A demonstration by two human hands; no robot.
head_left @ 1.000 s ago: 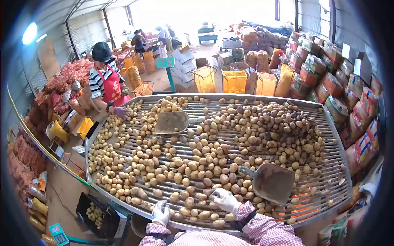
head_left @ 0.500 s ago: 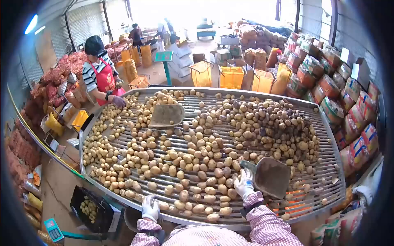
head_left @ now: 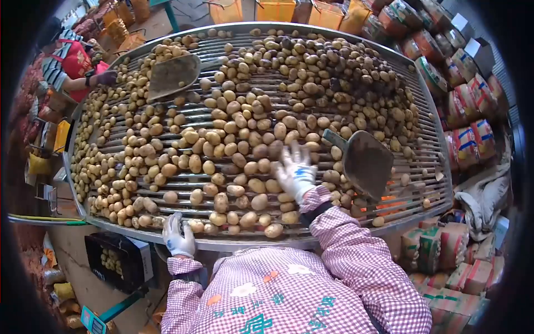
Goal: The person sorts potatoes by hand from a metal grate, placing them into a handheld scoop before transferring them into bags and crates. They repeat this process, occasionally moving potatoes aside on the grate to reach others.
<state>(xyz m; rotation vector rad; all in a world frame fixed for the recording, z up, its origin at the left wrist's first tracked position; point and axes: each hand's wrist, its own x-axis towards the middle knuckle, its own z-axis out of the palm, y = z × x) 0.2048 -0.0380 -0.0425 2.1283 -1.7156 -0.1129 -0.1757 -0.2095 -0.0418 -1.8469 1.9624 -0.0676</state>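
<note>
My right hand (head_left: 297,171), in a white glove with blue marks, lies over the potatoes (head_left: 253,167) with its fingers spread, holding nothing. To its right, a flat metal scoop (head_left: 367,164) rests on the slatted table, its short handle pointing up and left, apart from my fingers. My left hand (head_left: 178,236), also in a white glove, is at the table's near rim beside several potatoes. Its fingers are stretched out and nothing shows in them.
A second scoop (head_left: 173,77) lies among potatoes at the far left. A co-worker's gloved hand (head_left: 105,78) reaches over the left edge. A black crate (head_left: 114,261) with potatoes stands below left. Packed sacks (head_left: 467,145) are stacked at right, yellow bins (head_left: 275,10) beyond the table.
My view has tilted down. My right hand has moved left, away from the scoop handle, and its fingers have spread. My left hand stays by the near rim.
</note>
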